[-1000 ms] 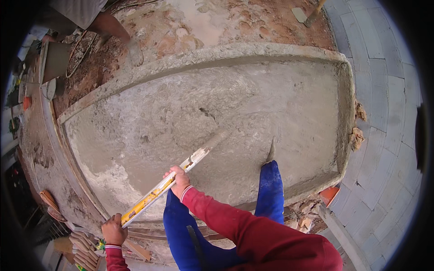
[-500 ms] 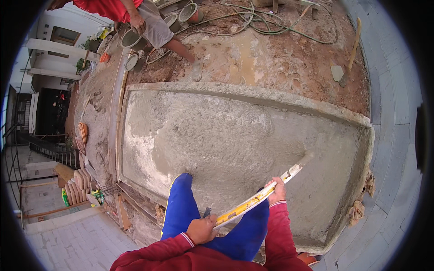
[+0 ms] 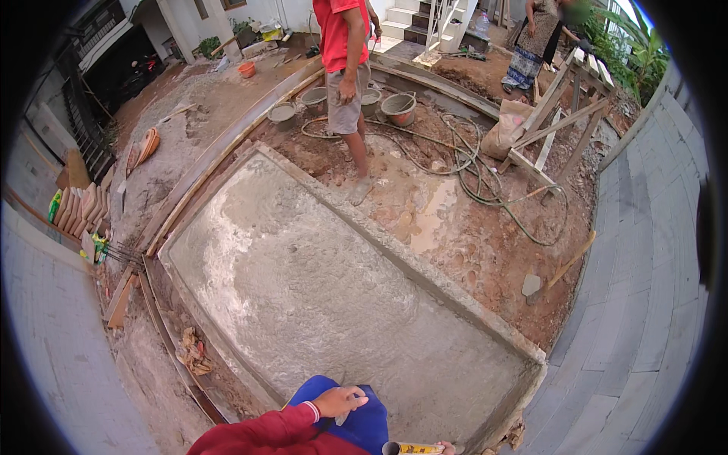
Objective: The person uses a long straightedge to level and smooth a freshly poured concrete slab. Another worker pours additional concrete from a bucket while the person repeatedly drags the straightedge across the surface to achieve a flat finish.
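My left hand [image 3: 339, 400] is above my blue-trousered knee, fingers closed, with something small and greyish beneath them that I cannot make out. At the bottom edge, only part of my right hand [image 3: 449, 447] shows, at the end of a white and yellow pole [image 3: 413, 448]. The pole's other end looks hollow, and it lies clear of my left hand. In front of me spreads wet grey cement [image 3: 326, 273], rough in the middle and pale at the far left, inside a rectangular low-walled bed [image 3: 409, 265].
Beyond the bed stands a person in a red shirt [image 3: 341, 45] near several buckets [image 3: 400, 110]. A green hose [image 3: 478, 171] coils over muddy ground. A long-handled tool [image 3: 572, 265] lies at right, beside grey paving [image 3: 629, 303]. Another person [image 3: 535, 45] stands near a wooden trestle [image 3: 561, 114].
My view has tilted up and turned. My left hand has let go of the pole, which is now low at the frame's edge with my right hand. The red-shirted person stands more upright.
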`<state>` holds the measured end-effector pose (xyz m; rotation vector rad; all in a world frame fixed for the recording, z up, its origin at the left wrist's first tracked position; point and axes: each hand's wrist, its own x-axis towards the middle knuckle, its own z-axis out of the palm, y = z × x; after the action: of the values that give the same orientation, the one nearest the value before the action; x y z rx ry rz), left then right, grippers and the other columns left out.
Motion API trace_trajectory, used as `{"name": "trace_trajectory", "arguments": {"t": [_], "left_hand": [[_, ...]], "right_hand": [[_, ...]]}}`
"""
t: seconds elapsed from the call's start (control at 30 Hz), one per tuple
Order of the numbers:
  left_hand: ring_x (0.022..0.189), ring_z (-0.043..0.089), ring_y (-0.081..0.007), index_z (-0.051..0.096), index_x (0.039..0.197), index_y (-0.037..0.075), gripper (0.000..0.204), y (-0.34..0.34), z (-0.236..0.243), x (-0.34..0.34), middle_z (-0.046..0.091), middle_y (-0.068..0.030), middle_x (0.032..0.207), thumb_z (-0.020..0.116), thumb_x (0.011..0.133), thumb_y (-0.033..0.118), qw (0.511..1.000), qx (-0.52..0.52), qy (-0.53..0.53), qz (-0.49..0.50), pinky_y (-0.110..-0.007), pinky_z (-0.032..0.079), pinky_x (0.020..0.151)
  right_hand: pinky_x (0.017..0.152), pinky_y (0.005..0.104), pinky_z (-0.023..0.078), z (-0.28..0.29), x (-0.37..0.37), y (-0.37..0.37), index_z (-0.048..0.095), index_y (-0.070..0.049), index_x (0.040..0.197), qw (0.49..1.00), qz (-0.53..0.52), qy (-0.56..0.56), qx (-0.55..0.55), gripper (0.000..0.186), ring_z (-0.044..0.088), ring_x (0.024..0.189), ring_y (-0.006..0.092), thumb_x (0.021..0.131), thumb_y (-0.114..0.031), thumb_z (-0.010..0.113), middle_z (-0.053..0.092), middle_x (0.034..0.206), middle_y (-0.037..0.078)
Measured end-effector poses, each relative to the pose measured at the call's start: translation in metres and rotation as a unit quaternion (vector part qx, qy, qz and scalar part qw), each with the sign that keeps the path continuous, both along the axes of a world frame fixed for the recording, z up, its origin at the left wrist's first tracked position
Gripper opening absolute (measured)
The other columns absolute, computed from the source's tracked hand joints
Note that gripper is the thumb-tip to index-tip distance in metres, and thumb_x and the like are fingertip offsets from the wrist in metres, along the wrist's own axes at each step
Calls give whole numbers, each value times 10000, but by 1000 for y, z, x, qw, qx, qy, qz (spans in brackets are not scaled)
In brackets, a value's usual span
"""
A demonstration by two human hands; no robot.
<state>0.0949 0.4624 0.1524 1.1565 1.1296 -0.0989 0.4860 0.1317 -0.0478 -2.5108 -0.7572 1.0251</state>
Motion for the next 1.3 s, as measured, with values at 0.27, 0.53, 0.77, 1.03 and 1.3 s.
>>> {"name": "trace_trajectory", "arguments": {"t": [0.27,0.53,0.77,1.03,1.3], "left_hand": [[572,625,-154,665,1020,37,225,-91,-120,-139,677,-97,749,659,927,241,863,-60,104,491,-319,496,487],[559,663,-264,665,826,-38,180,-208,-210,-205,672,-164,656,640,852,138,772,-80,224,590,-394,538,506],[550,625,-190,670,937,70,101,-228,-127,-78,653,-76,703,577,902,89,665,-47,119,736,-340,501,473],[568,631,-159,662,955,44,100,-367,-125,89,676,-83,743,612,908,116,572,70,120,808,-291,509,496],[510,596,-181,622,947,61,162,-492,-161,194,648,-86,723,509,928,176,346,-99,58,931,-320,493,438]], "right_hand": [[627,326,541,53,30,97,526,-90,969,994,-33,94,-32,118,552,735,169,875,-110,596,550,849,47],[584,299,548,72,99,168,481,-85,805,751,-450,482,47,94,540,630,157,839,-63,566,506,719,44],[549,289,548,88,193,234,457,-73,722,721,-412,550,-92,135,532,552,162,814,-38,549,481,631,49],[560,399,529,107,142,336,550,-38,898,889,103,369,-250,121,590,593,268,831,-134,576,590,712,131],[854,387,553,36,161,398,753,-223,1030,505,807,-152,-267,310,690,986,273,814,-394,611,733,1013,100]]}}
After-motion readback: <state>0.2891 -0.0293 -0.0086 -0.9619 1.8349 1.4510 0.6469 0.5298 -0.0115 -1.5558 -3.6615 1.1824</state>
